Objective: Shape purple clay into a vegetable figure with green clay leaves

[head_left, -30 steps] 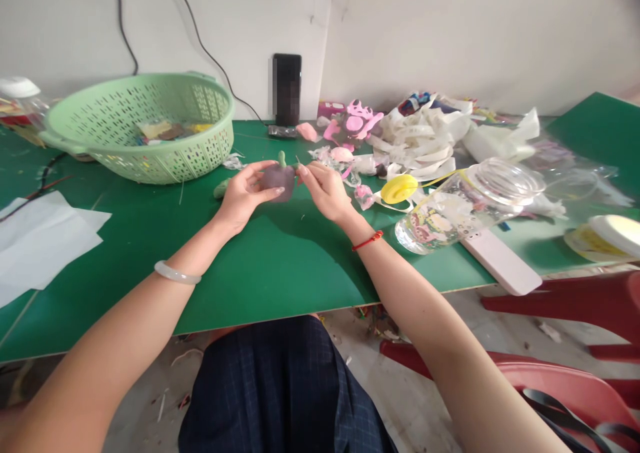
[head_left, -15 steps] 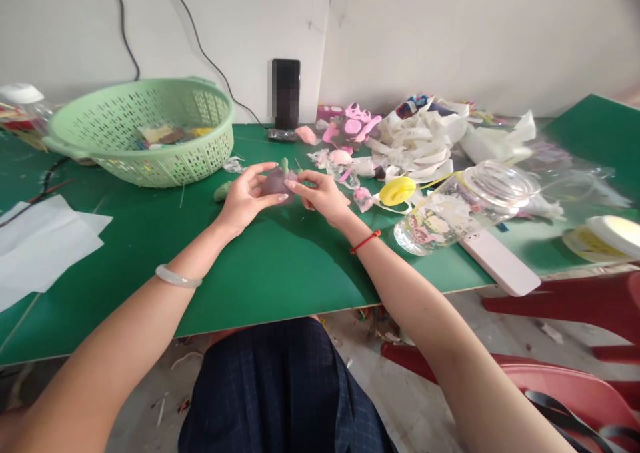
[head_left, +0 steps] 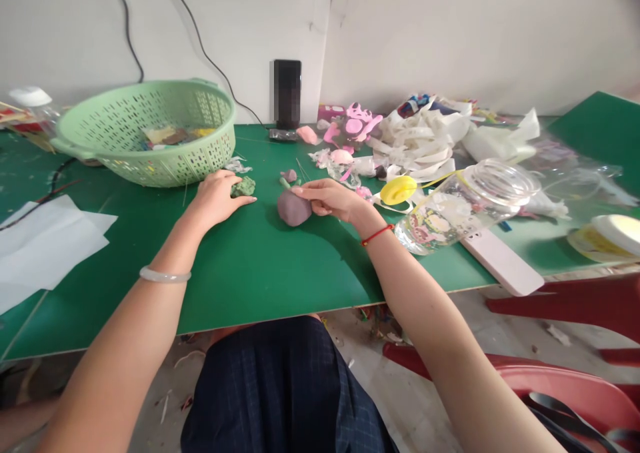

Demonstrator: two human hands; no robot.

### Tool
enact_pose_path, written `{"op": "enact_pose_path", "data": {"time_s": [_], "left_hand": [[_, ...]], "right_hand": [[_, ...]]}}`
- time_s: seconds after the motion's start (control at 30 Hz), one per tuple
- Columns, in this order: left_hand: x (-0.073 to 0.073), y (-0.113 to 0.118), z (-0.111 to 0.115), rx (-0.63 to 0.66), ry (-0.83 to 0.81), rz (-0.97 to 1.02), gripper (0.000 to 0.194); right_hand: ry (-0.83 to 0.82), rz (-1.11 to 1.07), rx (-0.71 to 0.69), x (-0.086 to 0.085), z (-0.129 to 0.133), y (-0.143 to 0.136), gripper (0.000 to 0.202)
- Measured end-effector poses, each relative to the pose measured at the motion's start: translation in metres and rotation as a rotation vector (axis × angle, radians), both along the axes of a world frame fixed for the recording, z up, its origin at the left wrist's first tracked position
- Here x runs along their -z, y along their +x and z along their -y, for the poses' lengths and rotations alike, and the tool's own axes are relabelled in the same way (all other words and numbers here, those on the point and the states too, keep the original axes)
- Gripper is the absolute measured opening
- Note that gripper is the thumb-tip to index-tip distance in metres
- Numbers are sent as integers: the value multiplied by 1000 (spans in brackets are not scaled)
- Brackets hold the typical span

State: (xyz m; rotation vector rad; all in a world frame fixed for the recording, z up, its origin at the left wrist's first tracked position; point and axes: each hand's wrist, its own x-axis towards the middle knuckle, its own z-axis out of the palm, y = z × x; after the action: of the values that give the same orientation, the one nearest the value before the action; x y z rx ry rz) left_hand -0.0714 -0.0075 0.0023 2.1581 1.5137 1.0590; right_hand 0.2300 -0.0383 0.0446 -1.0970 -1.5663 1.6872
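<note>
A round ball of purple clay (head_left: 294, 208) with a small green stem (head_left: 289, 183) on top is at the middle of the green table. My right hand (head_left: 333, 198) pinches it at its upper right, thumb and forefinger by the stem. To the left, a rough lump of green clay (head_left: 244, 186) lies between the thumb and fingers of my left hand (head_left: 216, 198), which hides its left side. Just behind the ball sits a small purple clay piece (head_left: 288, 175), beside some thin wires (head_left: 303, 170).
A green basket (head_left: 200, 163) stands back left, above white paper sheets (head_left: 55, 240). Right of my hands are a yellow disc (head_left: 399, 190), a clear jar (head_left: 435, 220) on its side and a pale phone-like slab (head_left: 505, 263). Pink clay (head_left: 354, 126) and white strips (head_left: 420, 133) lie behind.
My left hand has let go of the purple clay ball and moved left to the green lump. The ball, in my right hand, has come slightly nearer and right.
</note>
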Motion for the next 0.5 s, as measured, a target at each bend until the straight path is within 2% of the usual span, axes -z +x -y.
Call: {"op": "enact_pose_path", "data": {"time_s": [0.07,0.13,0.27,0.37,0.4,0.5], "left_hand": [[0,3,0,6,10,14,51],[-5,9,2,6,4,38,51],[-24,24,13,65,34,103,58],[-36,39,25,137,75,42,51],[-39,44,29,169,83,2,49],[-44,55,38,283,106,-91,44]], "right_hand": [[66,105,-28,2,0,2,54],[206,245,16,5,-2,3,57],[584,433,264,9,-6,5,65],[727,339,412,8,-3,-1,58],[735,272,414,7,-2,-4,55],[675,117,297,6,3,-15,55]]}}
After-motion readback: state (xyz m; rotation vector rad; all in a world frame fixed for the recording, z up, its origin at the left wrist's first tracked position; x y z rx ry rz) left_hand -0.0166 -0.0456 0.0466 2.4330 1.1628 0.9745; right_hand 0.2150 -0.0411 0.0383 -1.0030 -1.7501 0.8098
